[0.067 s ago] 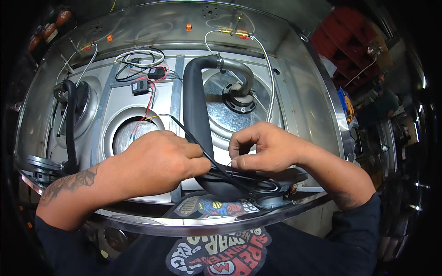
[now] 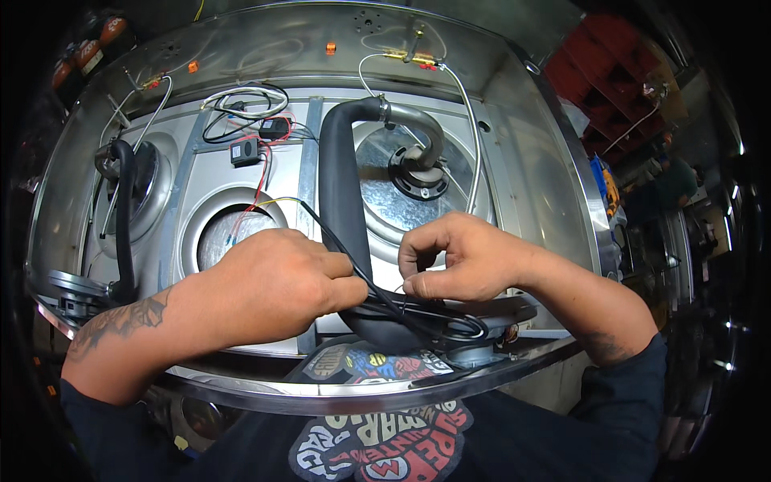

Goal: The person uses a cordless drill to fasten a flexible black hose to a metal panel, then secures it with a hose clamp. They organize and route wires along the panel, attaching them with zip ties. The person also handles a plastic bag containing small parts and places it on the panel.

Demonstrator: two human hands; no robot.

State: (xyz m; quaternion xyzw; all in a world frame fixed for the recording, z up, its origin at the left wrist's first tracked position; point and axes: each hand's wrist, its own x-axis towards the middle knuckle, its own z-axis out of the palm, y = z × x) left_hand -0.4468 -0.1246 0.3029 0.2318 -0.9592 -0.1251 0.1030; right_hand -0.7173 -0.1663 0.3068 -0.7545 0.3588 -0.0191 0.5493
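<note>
Cable (image 2: 387, 304): black, gathered in loose loops near the front rim of the steel housing (image 2: 546, 185) in the head view; the bundle lies over the lower end of a thick black hose (image 2: 340, 185), between and just below the two hands.
Left hand (image 2: 357, 293): closed, thumb and forefinger pinched on the cable at the left of the bundle; the undersides of the fingers are hidden.
Right hand (image 2: 407, 285): narrow, thumb and forefinger meeting on what looks like a thin strand (image 2: 399, 287) beside the loops; the other fingers curl inward.
Coloured wires (image 2: 277, 200): leave the upper end of the cable and reach over the round opening (image 2: 233, 229), left of the hose.
Black boxes (image 2: 246, 153): lie on the panel beyond that opening, with red leads running from them.
Good grip: the left hand does best to keep the loops stacked and even, so none slips out while the right hand works the strand.
Good tension: snug seems enough; pulling harder could bite into the sheath.
Good slack: the coloured wires look the weakest part, so the upper end is best left unstretched.
</note>
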